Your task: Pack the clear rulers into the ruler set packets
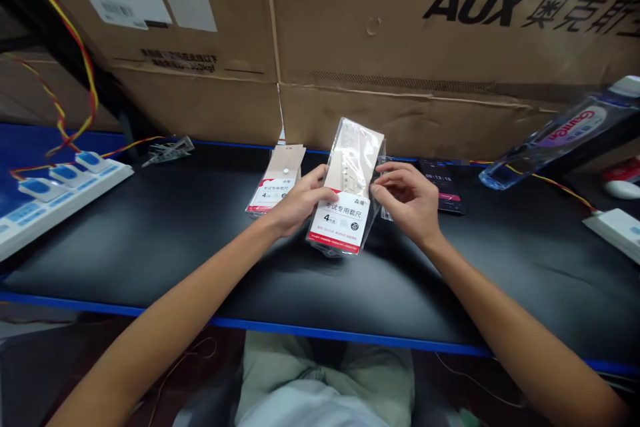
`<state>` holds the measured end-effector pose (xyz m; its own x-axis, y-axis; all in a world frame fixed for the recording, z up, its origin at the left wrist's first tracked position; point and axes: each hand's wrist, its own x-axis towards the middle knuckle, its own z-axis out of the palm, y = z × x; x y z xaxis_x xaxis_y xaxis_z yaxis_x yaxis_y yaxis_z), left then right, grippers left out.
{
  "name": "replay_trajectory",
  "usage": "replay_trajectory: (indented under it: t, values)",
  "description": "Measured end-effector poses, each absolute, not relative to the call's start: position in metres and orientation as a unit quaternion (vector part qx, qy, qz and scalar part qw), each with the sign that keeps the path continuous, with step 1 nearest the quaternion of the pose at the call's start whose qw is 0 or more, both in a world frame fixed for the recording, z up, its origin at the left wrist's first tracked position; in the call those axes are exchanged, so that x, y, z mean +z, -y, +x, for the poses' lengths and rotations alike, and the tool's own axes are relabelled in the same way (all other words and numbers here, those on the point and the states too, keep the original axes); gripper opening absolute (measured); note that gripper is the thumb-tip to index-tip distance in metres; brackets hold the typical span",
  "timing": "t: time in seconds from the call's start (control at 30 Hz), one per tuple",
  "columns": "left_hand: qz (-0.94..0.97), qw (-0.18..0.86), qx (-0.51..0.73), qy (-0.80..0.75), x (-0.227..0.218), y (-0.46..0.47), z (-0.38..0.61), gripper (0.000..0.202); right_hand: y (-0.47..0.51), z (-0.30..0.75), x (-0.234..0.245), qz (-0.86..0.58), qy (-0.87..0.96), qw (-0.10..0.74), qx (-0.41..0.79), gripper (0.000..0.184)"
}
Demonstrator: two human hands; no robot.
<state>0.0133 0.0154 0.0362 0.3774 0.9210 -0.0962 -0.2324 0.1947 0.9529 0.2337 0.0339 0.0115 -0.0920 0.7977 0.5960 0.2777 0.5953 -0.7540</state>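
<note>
Over the black workbench (150, 253), the left hand (299, 201) grips the left side of a clear plastic packet (345, 187), while the right hand (406, 203) pinches its right edge. The packet stands tilted between them, with a printed ruler-set card (340, 221) inside. Slick plastic could slip from so light a pinch, letting the packet fall against a second packet (275, 177) just behind the left hand. Past the right hand lies a dark phone (441, 185), close enough to be knocked, and a blurred water bottle (555, 133) leans at the right. Glare veils the card's upper part, and the hands cover the packet's sides, so any opening there cannot be made out.
</note>
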Motion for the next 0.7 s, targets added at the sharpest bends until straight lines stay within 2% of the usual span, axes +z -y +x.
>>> replay_trajectory:
  t: [0.13, 0.4, 0.6, 0.7]
  values:
    - [0.461, 0.688, 0.425, -0.366, 0.033, -0.018, 0.011, 0.037, -0.034, 0.232, 0.010, -0.384, 0.720, 0.522, 0.248, 0.008]
    - [0.455, 0.701, 0.429, -0.344, 0.033, -0.020, 0.009, 0.038, -0.035, 0.233, 0.014, -0.373, 0.703, 0.541, 0.273, 0.008]
    - [0.505, 0.690, 0.388, -0.343, 0.034, -0.014, 0.011, 0.041, -0.035, 0.228, 0.004, -0.381, 0.656, 0.554, 0.343, 0.018]
    - [0.541, 0.670, 0.374, -0.345, 0.033, -0.011, 0.014, 0.045, -0.033, 0.227, 0.004, -0.412, 0.687, 0.527, 0.285, 0.027]
